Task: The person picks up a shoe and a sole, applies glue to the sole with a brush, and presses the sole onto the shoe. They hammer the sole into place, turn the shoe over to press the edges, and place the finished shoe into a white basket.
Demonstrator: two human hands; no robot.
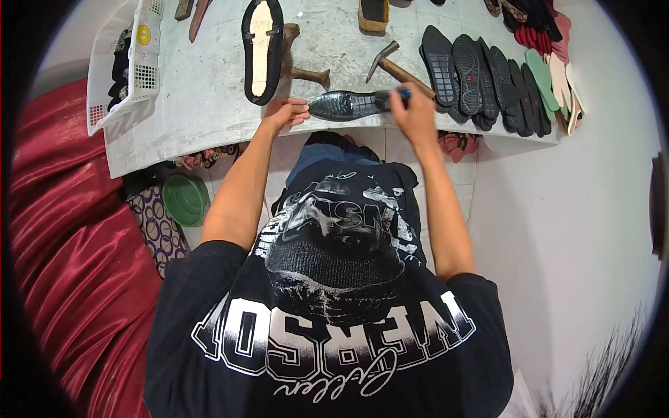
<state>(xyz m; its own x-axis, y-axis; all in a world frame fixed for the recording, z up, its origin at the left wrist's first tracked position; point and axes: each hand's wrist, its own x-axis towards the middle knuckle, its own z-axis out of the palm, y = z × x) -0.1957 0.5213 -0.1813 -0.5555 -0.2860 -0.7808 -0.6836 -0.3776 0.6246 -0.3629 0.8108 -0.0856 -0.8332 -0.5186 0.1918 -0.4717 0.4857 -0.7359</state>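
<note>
At the near edge of the worktable, a black shoe sole is steadied by the left hand, fingers curled at its toe; a blue-handled tool is gripped by the right hand at the heel, work judged midway, a stack of soles untouched

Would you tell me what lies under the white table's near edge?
Under the table: a green bowl, patterned fabric, pink material. Anything farther under is covered.

One hammer, one basket, one green bowl
</note>
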